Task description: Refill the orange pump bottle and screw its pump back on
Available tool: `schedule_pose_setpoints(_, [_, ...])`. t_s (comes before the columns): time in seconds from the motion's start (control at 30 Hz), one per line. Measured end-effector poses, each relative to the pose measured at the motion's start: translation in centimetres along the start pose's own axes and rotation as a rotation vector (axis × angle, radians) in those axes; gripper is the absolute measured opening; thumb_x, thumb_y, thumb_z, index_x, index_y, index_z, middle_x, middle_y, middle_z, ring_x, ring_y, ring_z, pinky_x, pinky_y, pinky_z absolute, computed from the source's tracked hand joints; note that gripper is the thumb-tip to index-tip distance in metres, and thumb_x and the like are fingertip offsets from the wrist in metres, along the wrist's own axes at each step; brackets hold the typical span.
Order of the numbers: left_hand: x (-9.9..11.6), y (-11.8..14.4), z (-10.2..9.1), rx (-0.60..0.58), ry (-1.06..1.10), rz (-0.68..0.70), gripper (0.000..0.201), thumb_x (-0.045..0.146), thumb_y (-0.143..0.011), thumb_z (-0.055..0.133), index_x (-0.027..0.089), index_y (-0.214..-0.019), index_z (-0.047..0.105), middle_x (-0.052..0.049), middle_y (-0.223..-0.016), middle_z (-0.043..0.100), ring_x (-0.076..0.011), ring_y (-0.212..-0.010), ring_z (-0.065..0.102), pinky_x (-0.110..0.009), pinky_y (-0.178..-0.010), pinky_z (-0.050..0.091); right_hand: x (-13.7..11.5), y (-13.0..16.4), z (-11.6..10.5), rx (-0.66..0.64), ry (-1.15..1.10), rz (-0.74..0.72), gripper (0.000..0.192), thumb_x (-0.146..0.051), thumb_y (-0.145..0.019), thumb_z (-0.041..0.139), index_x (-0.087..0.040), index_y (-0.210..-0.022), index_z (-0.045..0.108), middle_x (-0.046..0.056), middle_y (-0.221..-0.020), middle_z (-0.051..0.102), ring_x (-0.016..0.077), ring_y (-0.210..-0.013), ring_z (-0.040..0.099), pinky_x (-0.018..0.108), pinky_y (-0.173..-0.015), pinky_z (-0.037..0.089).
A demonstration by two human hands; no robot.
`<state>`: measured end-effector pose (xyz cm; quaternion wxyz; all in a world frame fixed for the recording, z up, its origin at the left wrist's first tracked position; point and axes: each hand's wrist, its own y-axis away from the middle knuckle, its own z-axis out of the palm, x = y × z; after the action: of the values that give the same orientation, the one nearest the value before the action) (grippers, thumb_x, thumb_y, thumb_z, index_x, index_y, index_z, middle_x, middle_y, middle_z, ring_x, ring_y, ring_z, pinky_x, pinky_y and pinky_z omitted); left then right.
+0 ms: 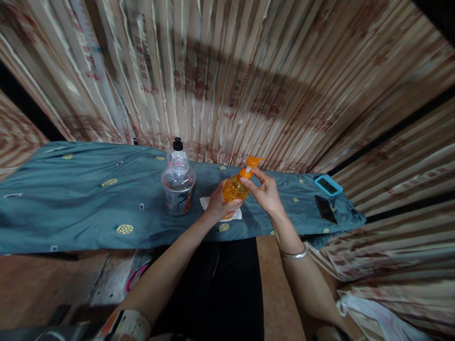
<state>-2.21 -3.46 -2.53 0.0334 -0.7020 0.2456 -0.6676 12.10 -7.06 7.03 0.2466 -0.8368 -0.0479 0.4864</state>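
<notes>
An orange see-through pump bottle [235, 189] is tilted to the right over the table, with an orange pump head [253, 162] at its top. My left hand [218, 202] is wrapped round the bottle's body. At the neck, the thumb and fingers of my right hand [265, 189] pinch the orange collar [245, 173] below the pump head. Under the bottle lies a white scalloped cloth or paper [234, 216], partly covered by my left hand and the bottle.
Left of my hands stand a clear plastic cup with a domed lid [178, 189] and, behind it, a black-capped bottle [177, 145]. A blue-framed device [327, 185] and a dark phone [325, 209] lie at the right of the cloth-covered table [88, 203]. Striped curtains [213, 71] hang behind.
</notes>
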Motion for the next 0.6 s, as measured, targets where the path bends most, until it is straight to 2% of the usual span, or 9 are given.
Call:
schedule_pose_setpoints(0.2, [0.1,0.0,0.1,0.021,0.007,-0.027,0.056,0.023,-0.067,0.079,0.022,-0.117,0.055,-0.005,-0.111,0.071,-0.0251,-0.100,0.070,-0.042,-0.092,0.055,-0.6,0.7,0.9,0.135,0.051,-0.004,0.034,-0.047,-0.076,0.074,-0.021,-0.099,0.075,0.011,-0.116,0.073,0.0294,-0.131,0.055,0.048,-0.115,0.036])
schedule_pose_setpoints(0.3, [0.2,0.0,0.1,0.020,0.004,-0.015,0.056,0.023,-0.067,0.079,0.022,-0.118,0.055,-0.005,-0.111,0.071,-0.0253,-0.101,0.070,-0.042,-0.092,0.055,-0.5,1.0,1.3,0.142,0.025,0.024,0.037,-0.047,-0.077,0.073,-0.020,-0.102,0.074,0.012,-0.122,0.071,0.0293,-0.131,0.055,0.049,-0.116,0.035])
schedule_pose_setpoints(0.37, [0.2,0.0,0.0,0.017,-0.004,-0.010,0.056,0.024,-0.067,0.079,0.022,-0.118,0.056,-0.005,-0.111,0.072,-0.0254,-0.100,0.070,-0.042,-0.091,0.056,-0.1,1.2,1.3,0.118,-0.026,0.047,0.045,-0.049,-0.077,0.073,-0.020,-0.111,0.070,0.013,-0.130,0.068,0.0281,-0.129,0.058,0.048,-0.115,0.038])
schedule_pose_setpoints(0.5, [0.1,0.0,0.0,0.013,0.048,-0.006,0.053,0.028,-0.068,0.079,0.022,-0.116,0.057,-0.005,-0.110,0.072,-0.0239,-0.098,0.070,-0.041,-0.090,0.056,2.3,2.8,1.2,0.113,-0.141,0.114,0.061,-0.059,-0.087,0.058,-0.018,-0.132,0.055,0.014,-0.142,0.060,0.0216,-0.130,0.058,0.040,-0.112,0.045])
schedule_pose_setpoints(0.6, [0.2,-0.2,-0.1,0.019,0.081,-0.021,0.052,0.027,-0.068,0.079,0.021,-0.114,0.057,-0.004,-0.108,0.073,-0.0228,-0.097,0.070,-0.040,-0.090,0.056,5.3,4.9,1.5,0.144,-0.085,0.213,0.064,-0.060,-0.093,0.046,-0.012,-0.134,0.051,0.020,-0.142,0.059,0.0257,-0.128,0.060,0.048,-0.107,0.048])
